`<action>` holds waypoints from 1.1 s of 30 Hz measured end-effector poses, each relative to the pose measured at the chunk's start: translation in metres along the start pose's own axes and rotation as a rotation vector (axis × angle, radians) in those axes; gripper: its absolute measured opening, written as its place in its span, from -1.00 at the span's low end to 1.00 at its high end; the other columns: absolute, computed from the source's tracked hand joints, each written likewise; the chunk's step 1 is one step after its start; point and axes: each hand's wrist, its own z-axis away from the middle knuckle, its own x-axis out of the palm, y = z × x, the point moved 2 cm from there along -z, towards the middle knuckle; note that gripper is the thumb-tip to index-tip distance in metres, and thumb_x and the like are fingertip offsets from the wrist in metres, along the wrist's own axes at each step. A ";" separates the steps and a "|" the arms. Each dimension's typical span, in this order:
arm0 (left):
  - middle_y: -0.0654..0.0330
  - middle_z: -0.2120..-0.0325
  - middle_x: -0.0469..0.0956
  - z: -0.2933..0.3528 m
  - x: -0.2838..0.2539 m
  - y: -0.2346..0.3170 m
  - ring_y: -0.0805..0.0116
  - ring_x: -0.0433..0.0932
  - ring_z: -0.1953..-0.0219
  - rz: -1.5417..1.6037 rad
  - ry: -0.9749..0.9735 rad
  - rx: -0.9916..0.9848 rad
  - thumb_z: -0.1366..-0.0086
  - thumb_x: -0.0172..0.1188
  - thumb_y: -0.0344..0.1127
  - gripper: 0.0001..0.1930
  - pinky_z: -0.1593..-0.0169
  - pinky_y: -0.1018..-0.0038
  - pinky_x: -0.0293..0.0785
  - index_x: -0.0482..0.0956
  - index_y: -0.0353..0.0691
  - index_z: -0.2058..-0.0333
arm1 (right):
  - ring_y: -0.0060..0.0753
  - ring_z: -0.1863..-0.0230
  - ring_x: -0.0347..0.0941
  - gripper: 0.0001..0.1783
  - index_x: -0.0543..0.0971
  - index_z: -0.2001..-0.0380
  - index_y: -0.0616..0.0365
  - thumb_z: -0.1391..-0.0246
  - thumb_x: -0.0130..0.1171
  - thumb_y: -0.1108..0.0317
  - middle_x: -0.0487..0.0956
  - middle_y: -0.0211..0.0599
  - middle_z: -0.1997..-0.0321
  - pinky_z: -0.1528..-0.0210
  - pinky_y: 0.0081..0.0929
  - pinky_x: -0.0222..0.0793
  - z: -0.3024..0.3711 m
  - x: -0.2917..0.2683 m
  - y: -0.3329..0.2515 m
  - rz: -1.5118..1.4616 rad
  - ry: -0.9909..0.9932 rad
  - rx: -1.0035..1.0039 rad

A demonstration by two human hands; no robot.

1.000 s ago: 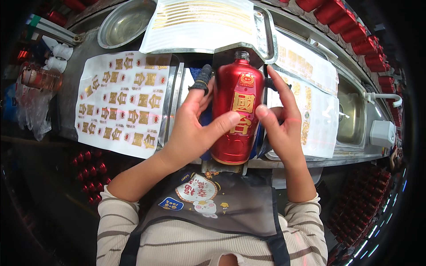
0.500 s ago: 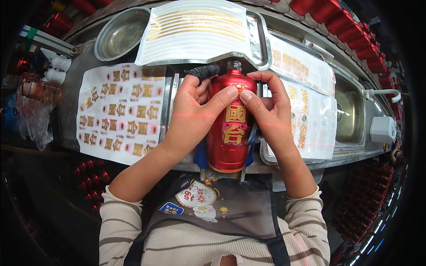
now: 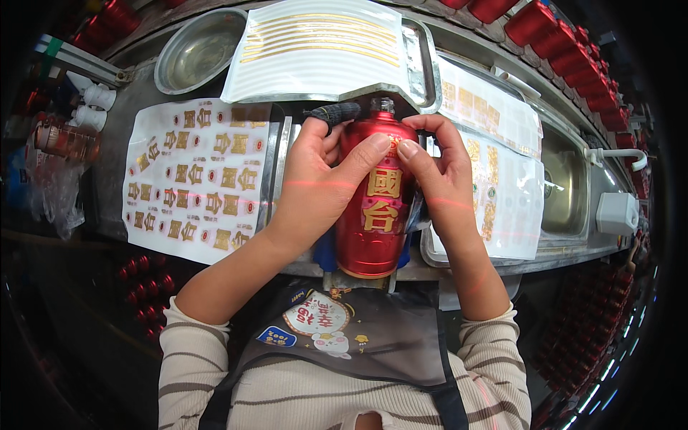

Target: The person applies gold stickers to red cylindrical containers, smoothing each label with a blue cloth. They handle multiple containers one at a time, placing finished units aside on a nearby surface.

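Observation:
A glossy red bottle (image 3: 367, 247) lies in front of me with its dark neck pointing away, large gold characters down its front. My left hand (image 3: 326, 161) grips its upper left side, the thumb pressed on a small gold emblem just below the shoulder. From the other side my right hand (image 3: 438, 161) holds the shoulder, its thumb on the same emblem. Both thumbs nearly meet there and partly cover the emblem. A dark covering (image 3: 333, 113) wraps one finger of my left hand. Blue material shows beneath the bottle.
To the left lies a sheet of gold and red decals (image 3: 193, 175). Ahead, a sheet of gold strips (image 3: 315, 43) rests by a metal tray (image 3: 423, 61) and a round metal basin (image 3: 197, 54). More decal sheets (image 3: 512, 193) are on the right, beside a sink (image 3: 562, 186). Red bottles (image 3: 559, 43) line the back.
Both hands stay on the bottle with the thumbs at the emblem. The right thumb has shifted slightly, and hands and bottle sit a touch further right in view.

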 end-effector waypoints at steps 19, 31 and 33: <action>0.02 0.12 0.62 -0.010 0.001 -0.001 0.47 0.60 0.11 -0.110 0.018 -0.006 -0.32 0.31 -0.32 -0.63 0.06 0.53 0.57 0.38 -0.41 0.07 | -0.75 0.52 0.47 -0.62 0.39 -0.02 0.15 -0.20 0.26 0.35 0.63 -0.32 0.38 0.49 -0.74 0.33 -0.003 -0.004 -0.001 -0.103 -0.053 -0.006; 0.03 0.14 0.62 -0.008 0.001 -0.003 0.47 0.60 0.11 -0.003 0.024 0.034 -0.34 0.29 -0.32 -0.66 0.05 0.54 0.55 0.38 -0.42 0.09 | -0.77 0.43 0.47 -0.69 0.45 0.08 0.17 -0.17 0.27 0.34 0.58 -0.35 0.26 0.44 -0.76 0.32 -0.010 -0.006 -0.002 0.023 -0.055 -0.005; 0.03 0.14 0.61 -0.008 0.002 -0.004 0.46 0.60 0.11 -0.070 0.015 0.060 -0.34 0.29 -0.32 -0.65 0.05 0.53 0.55 0.37 -0.42 0.09 | -0.76 0.41 0.46 -0.71 0.45 0.11 0.18 -0.17 0.27 0.32 0.55 -0.37 0.25 0.40 -0.76 0.34 -0.011 -0.004 -0.001 0.049 -0.038 -0.027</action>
